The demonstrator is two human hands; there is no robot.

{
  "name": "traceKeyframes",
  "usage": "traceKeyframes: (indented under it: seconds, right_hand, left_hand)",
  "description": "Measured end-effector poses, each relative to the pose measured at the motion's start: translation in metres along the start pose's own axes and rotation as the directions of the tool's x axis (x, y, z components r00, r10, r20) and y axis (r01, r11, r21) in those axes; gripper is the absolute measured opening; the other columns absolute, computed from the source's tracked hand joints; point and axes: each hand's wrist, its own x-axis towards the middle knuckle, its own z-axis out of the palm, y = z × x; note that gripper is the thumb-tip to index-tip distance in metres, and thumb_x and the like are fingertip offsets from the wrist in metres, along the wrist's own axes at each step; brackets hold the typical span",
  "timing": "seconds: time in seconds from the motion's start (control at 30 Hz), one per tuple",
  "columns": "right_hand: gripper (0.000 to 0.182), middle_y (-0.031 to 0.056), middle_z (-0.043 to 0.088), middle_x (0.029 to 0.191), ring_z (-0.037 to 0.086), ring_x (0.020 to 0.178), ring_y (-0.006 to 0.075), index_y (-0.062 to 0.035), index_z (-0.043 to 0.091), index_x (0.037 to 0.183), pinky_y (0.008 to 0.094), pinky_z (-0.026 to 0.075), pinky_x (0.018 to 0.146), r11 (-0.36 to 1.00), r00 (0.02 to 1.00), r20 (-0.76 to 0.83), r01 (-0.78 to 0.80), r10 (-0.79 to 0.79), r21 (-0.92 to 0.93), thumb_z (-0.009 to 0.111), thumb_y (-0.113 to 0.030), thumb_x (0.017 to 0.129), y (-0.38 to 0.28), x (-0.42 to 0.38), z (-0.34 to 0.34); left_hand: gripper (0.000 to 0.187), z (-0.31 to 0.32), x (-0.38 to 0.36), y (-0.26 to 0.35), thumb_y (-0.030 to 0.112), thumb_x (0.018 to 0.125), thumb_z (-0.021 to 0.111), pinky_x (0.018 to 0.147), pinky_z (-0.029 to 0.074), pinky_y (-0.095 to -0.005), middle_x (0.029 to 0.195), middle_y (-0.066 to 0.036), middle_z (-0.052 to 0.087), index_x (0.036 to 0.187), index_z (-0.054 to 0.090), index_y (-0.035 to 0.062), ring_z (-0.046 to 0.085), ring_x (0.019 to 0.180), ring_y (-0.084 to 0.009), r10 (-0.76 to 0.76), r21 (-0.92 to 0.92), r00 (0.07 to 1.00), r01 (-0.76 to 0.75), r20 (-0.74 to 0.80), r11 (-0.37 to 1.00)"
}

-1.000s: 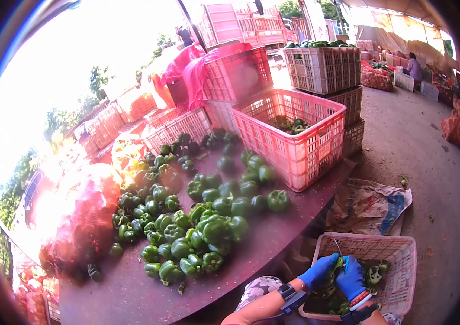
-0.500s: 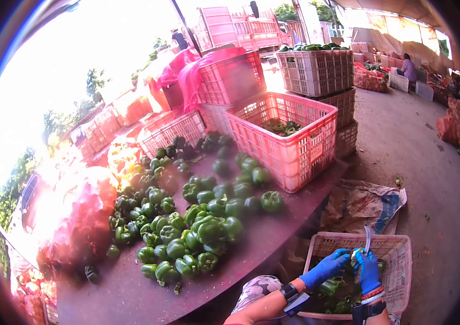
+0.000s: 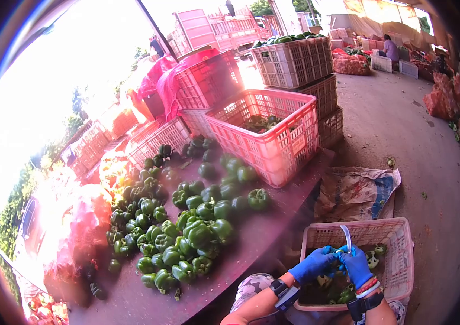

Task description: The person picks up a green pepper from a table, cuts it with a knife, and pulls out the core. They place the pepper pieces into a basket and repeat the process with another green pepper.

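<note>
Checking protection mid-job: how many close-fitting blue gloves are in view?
2: one blue fitted glove on the left hand, another on the right hand, both above the pale pink plastic crate. Any on the distant purple-clad person may be hidden.

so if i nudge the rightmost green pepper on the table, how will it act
The pepper would probably roll in a short, wobbly way, since it is rounded but lobed. Its shiny skin suggests it could be a bit slippery to grip. It looks plump, so it would likely feel firm rather than floppy.
</note>
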Motion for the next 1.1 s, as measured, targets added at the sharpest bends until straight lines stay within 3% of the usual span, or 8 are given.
traceKeyframes:
  seconds: [0.1,0.23,0.43,0.53,0.63,0.73,0.9,1.1]
  right_hand:
    - [0.009,0.0107,0.069,0.078,0.068,0.068,0.0219,-0.0024,0.065,0.095,0.0358,0.054,0.064,0.852,0.881,-0.103,0.408,-0.462,-0.329,0.068,-0.006,0.088,0.013,0.006,0.013]
    - [0.010,0.0163,0.069,0.083,0.070,0.078,0.0348,-0.0029,0.063,0.096,0.0398,0.054,0.068,0.757,0.791,-0.113,0.518,-0.601,-0.398,0.068,-0.009,0.089,0.001,0.003,0.019]
    - [0.021,0.0189,0.067,0.095,0.067,0.088,0.0349,-0.0008,0.064,0.101,0.0412,0.052,0.076,0.768,0.845,-0.176,0.348,-0.505,-0.537,0.073,-0.009,0.084,0.008,0.019,-0.019]
    - [0.032,0.0181,0.066,0.099,0.066,0.090,0.0343,-0.0034,0.067,0.109,0.0402,0.052,0.078,0.808,0.861,-0.037,0.459,-0.506,-0.368,0.077,-0.012,0.080,-0.010,0.003,-0.011]
    - [0.033,0.0171,0.066,0.099,0.066,0.090,0.0330,-0.0052,0.069,0.109,0.0386,0.052,0.079,0.735,0.842,0.139,0.527,-0.522,-0.427,0.078,-0.017,0.080,-0.017,-0.004,-0.005]
    - [0.028,0.0159,0.069,0.091,0.068,0.084,0.0319,-0.0042,0.070,0.102,0.0388,0.053,0.075,0.750,0.845,0.139,0.524,-0.516,-0.404,0.077,-0.025,0.085,-0.010,0.002,-0.005]
    - [0.029,0.0123,0.068,0.071,0.066,0.063,0.0248,-0.0016,0.069,0.094,0.0376,0.051,0.058,0.873,0.894,-0.093,0.398,-0.438,-0.282,0.073,-0.031,0.092,0.010,0.013,0.004]
    - [0.032,-0.0001,0.059,0.062,0.055,0.050,0.0101,-0.0049,0.067,0.084,0.0272,0.044,0.048,0.973,0.998,-0.038,0.052,-0.045,0.227,0.068,-0.034,0.097,-0.005,0.009,0.004]
  left_hand:
    - [0.025,0.001,-0.002,-0.001,0.026,0.101,0.059,0.069,0.051,-0.0253,0.096,-0.002,0.063,0.114,0.061,0.0053,0.057,0.078,-0.0103,-0.010,-0.042,1.000,0.009,-0.024,0.999]
    - [0.024,-0.009,0.009,-0.027,0.024,0.101,0.058,0.071,0.053,-0.0267,0.095,-0.003,0.061,0.117,0.059,0.0057,0.059,0.078,-0.0124,0.359,0.083,0.933,-0.357,0.001,0.930]
    - [0.020,-0.017,-0.001,0.008,0.022,0.103,0.055,0.075,0.057,-0.0364,0.103,-0.010,0.061,0.117,0.056,0.0069,0.064,0.082,-0.0234,0.119,-0.497,0.962,-0.230,-0.245,0.837]
    - [0.020,-0.027,0.020,-0.029,0.021,0.102,0.056,0.081,0.057,-0.0377,0.108,-0.009,0.062,0.117,0.058,0.0072,0.065,0.088,-0.0239,0.522,0.185,0.845,-0.498,-0.116,0.847]
    - [0.020,-0.004,-0.004,0.005,0.020,0.101,0.057,0.085,0.056,-0.0371,0.110,-0.006,0.062,0.118,0.060,0.0078,0.065,0.094,-0.0214,0.570,0.676,0.794,-0.540,0.212,0.502]
    - [0.022,-0.002,0.007,-0.008,0.022,0.102,0.057,0.086,0.055,-0.0326,0.107,-0.002,0.063,0.118,0.061,0.0084,0.063,0.097,-0.0145,0.316,-0.208,0.923,-0.272,0.218,0.939]
    - [0.029,0.010,0.011,-0.014,0.031,0.107,0.047,0.071,0.053,-0.0259,0.092,-0.003,0.062,0.120,0.057,0.0069,0.062,0.079,-0.0105,0.296,0.114,0.923,-0.276,-0.245,0.954]
    - [0.032,0.006,0.009,-0.006,0.036,0.107,0.047,0.062,0.050,-0.0261,0.086,-0.004,0.065,0.113,0.058,0.0066,0.061,0.068,-0.0116,0.212,-0.219,0.976,-0.198,0.042,0.956]
